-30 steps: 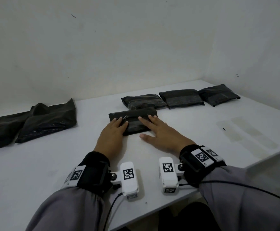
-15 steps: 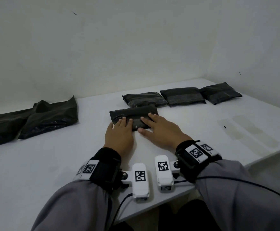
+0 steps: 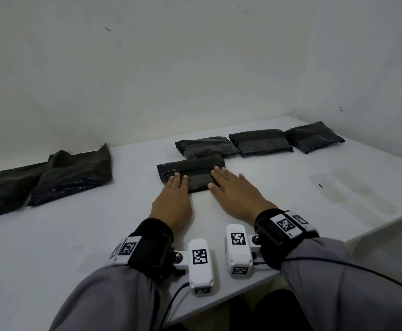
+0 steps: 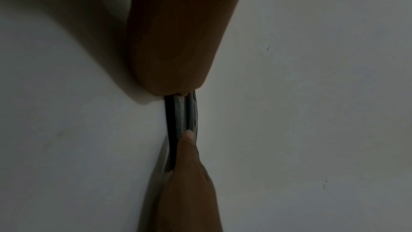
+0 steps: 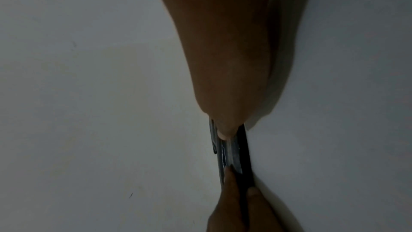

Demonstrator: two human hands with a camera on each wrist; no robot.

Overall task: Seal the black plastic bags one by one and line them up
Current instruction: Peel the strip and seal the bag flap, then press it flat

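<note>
A folded black plastic bag (image 3: 191, 169) lies on the white table (image 3: 75, 235) in front of me. My left hand (image 3: 173, 199) lies flat, its straight fingers pressing the bag's near left part. My right hand (image 3: 233, 189) lies flat too, fingers on the bag's right end. Behind it three sealed black bags form a row: one (image 3: 207, 145), a second (image 3: 261, 142), a third (image 3: 314, 137). In the left wrist view the bag (image 4: 185, 112) shows edge-on between both hands; the right wrist view shows the same bag (image 5: 231, 151) edge-on.
Flat unsealed black bags (image 3: 71, 173) lie overlapping at the table's far left. White walls close off the back and right. The table's right front edge (image 3: 386, 223) runs diagonally near my right wrist. Faint tape marks (image 3: 345, 187) show on the right.
Both hands have slid the folded bag a little farther away, toward the row of sealed bags, still pressing flat on it.
</note>
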